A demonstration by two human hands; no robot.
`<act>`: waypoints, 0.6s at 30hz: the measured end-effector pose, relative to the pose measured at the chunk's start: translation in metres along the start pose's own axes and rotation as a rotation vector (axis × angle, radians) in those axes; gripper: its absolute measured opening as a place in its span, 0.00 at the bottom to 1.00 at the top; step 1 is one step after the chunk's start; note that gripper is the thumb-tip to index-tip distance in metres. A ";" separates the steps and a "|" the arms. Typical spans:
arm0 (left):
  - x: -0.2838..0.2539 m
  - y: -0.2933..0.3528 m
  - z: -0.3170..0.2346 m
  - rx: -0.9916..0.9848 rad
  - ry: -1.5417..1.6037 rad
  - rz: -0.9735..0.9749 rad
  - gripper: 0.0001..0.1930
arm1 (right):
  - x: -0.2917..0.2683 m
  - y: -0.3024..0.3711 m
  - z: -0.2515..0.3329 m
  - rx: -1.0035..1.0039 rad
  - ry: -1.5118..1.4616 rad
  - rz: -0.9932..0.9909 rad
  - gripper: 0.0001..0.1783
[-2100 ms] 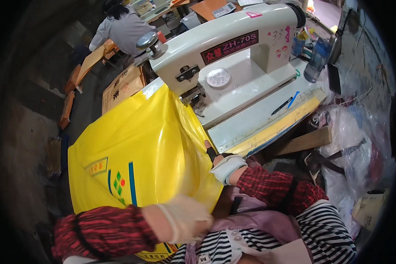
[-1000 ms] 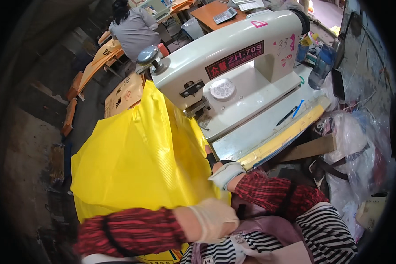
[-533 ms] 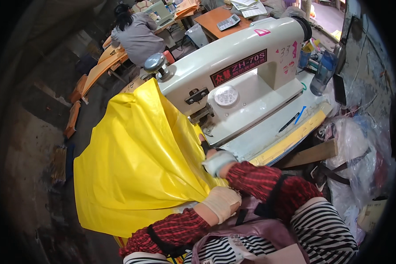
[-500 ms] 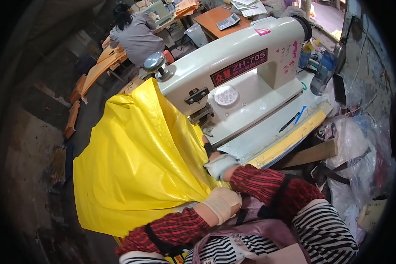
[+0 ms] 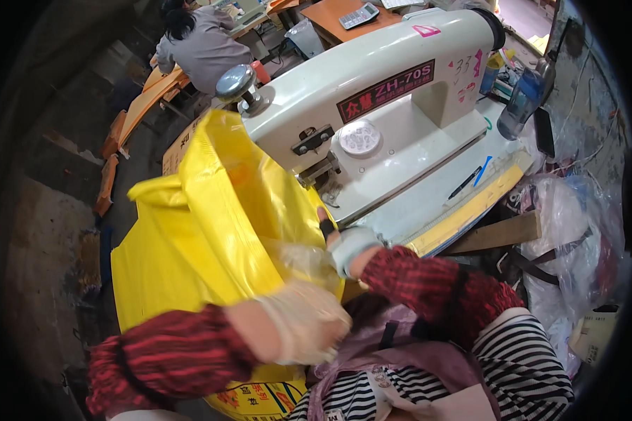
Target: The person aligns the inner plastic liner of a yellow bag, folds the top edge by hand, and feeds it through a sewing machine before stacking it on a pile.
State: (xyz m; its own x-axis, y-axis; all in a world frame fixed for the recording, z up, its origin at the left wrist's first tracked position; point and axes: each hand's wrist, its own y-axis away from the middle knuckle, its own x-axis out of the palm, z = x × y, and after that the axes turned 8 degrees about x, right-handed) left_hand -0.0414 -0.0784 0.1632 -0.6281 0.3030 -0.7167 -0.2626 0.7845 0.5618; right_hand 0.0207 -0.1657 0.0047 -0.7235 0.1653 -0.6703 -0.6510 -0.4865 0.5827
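Note:
A large yellow woven plastic sack (image 5: 189,238) hangs in front of the sewing machine (image 5: 344,91), its upper part against the machine's needle end. Its folds stand apart, and clear plastic film (image 5: 298,258) shows between them. My right hand (image 5: 354,247), in a pale glove with a black band on one finger, is closed on the sack's right edge beside the machine bed. My left hand (image 5: 305,319), in a cream glove, is in front of the sack's lower part. Motion smears its fingers, and I cannot tell whether they grip anything.
On the machine table lie a black pen (image 5: 465,182) and a blue stick (image 5: 483,170). A water bottle (image 5: 523,102) and a phone (image 5: 543,132) are at the right. Clear plastic bags (image 5: 576,238) heap below. Another person (image 5: 203,49) sits at the far left.
My left hand has swung left and toward me, away from the right hand. The sack's folds have spread, baring the clear film. The right hand stays at the sack's edge, and the view has shifted slightly.

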 end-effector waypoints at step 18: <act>0.123 -0.059 0.036 -0.604 0.771 -1.872 0.10 | 0.122 0.036 -0.078 -0.458 -0.218 -0.029 0.26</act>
State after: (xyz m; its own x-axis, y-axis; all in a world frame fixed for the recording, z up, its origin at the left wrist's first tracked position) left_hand -0.0768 -0.0685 0.0274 0.5390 -0.7998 -0.2641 -0.8336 -0.4616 -0.3034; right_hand -0.0726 -0.2297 -0.0918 -0.7698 0.3359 -0.5427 -0.5391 -0.7974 0.2712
